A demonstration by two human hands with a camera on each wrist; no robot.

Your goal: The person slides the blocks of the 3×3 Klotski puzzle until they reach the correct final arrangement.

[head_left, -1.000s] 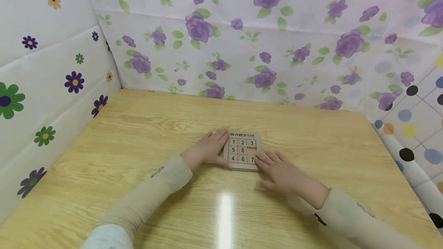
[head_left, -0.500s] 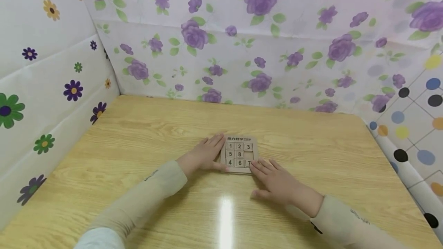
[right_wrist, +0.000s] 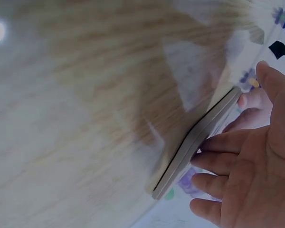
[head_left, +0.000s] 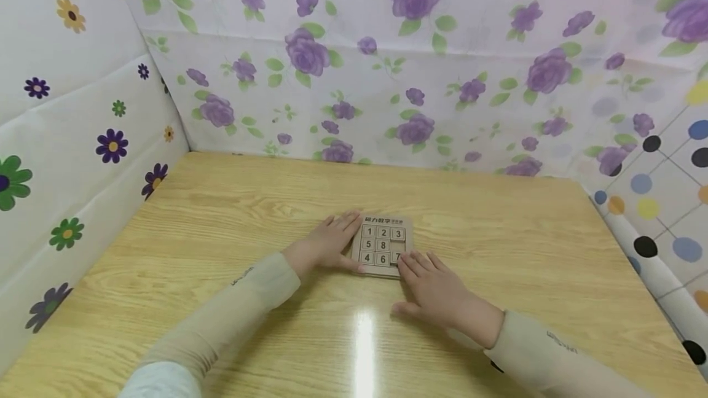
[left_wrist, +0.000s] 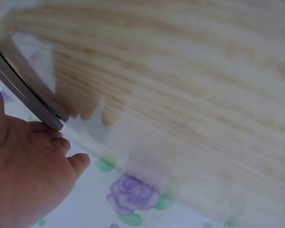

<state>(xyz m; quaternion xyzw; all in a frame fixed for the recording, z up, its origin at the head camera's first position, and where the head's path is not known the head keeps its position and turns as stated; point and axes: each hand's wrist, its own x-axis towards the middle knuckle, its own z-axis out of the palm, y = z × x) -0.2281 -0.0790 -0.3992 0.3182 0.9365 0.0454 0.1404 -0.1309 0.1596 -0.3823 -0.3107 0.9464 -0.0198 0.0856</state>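
Note:
A wooden number slide puzzle (head_left: 376, 272) lies flat on the table, Chinese characters printed along its top. Its rows read 1 2 3, then 5 8 with a gap at the right, then 4 6 7. My left hand (head_left: 329, 243) rests along the puzzle's left side, fingers extended at the upper edge and thumb at the lower left corner. From the right, my right hand (head_left: 439, 290) touches the 7 tile (head_left: 396, 257) with its straight fingertips and partly covers it. In the right wrist view the puzzle's edge (right_wrist: 194, 140) shows as a thin slab beside the fingers.
The wood-grain table (head_left: 265, 201) reflects a bright light strip near its front. Floral sheeting (head_left: 310, 109) walls off the back, with a flower-print side (head_left: 72, 183) at left and a dotted side (head_left: 664, 214) at right.
The 7 tile has slid slightly up toward the gap, with a dark strip now below it. My right fingertips have moved with it; my left hand keeps its place on the puzzle.

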